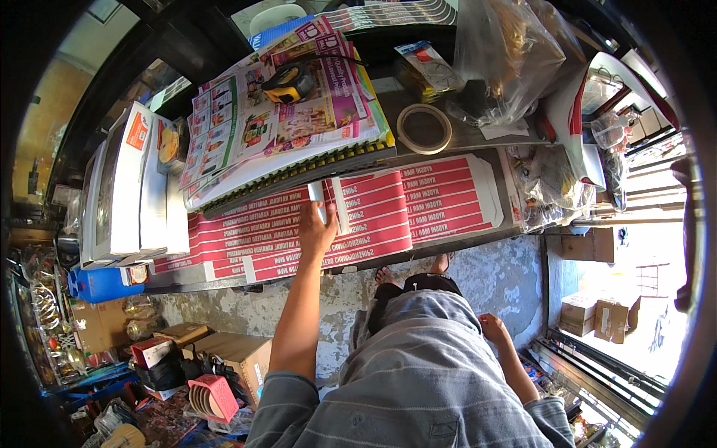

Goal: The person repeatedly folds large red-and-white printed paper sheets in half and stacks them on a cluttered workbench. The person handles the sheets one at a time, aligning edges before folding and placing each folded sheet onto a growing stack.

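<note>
My left hand (319, 228) reaches over the bench with its fingers closed on a narrow white-edged strip (341, 209). Beneath it lie red-and-white printed sheets (284, 257), with rows of white lettering across them, overlapping along the near side of the bench. A stack of spiral-bound books and colourful leaflets (246, 149) rests just beyond the hand, and a yellow-and-black tape measure (290, 84) sits on top. My right hand (492, 328) hangs low beside my body, fingers curled in; whatever may be inside it is hidden.
A roll of tape (424, 128) lies right of the stack, near a clear plastic bag (508, 60). White boxes (134, 190) stand at the left over a blue container (104, 285). Cardboard boxes (231, 355) and a pink holder (214, 398) crowd the lower left.
</note>
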A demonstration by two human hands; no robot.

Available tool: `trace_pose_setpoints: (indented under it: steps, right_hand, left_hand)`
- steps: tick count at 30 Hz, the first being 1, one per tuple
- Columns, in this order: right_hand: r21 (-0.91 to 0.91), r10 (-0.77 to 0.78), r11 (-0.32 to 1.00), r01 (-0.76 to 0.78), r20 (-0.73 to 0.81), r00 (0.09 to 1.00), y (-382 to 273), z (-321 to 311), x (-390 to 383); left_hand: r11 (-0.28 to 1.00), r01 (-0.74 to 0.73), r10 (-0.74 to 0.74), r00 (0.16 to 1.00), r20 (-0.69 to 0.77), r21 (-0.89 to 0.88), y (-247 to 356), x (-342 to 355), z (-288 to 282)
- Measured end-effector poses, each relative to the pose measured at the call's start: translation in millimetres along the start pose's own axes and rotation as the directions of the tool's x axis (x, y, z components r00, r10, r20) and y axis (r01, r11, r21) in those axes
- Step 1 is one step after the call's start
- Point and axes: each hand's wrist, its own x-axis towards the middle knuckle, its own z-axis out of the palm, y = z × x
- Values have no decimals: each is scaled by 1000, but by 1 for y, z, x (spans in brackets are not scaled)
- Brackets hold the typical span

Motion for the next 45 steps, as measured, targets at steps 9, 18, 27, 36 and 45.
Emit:
trace_pose_setpoints:
  steps: [9, 18, 27, 36, 45]
  right_hand:
    - [32, -61, 998, 62, -37, 997, -2, -3, 0]
    - [-81, -10, 997, 8, -24, 1000, 22, 13, 8]
    - [-70, -48, 996, 51, 34, 998, 1, -1, 14]
    - [-52, -125, 991, 123, -35, 992, -4, 7, 14]
    - [-101, -370, 925, 367, -19, 929, -30, 7, 45]
  left_hand:
    - [982, 191, -189, 980, -68, 15, -13, 4, 17]
    - [999, 21, -19, 998, 58, -35, 3, -3, -7]
    - [950, 309, -310, 951, -16, -35, 18, 0, 14]
    - [878, 363, -452, 841, -297, -311, -78, -6, -105]
    - [969, 183, -167, 980, 104, -167, -25, -1, -37]
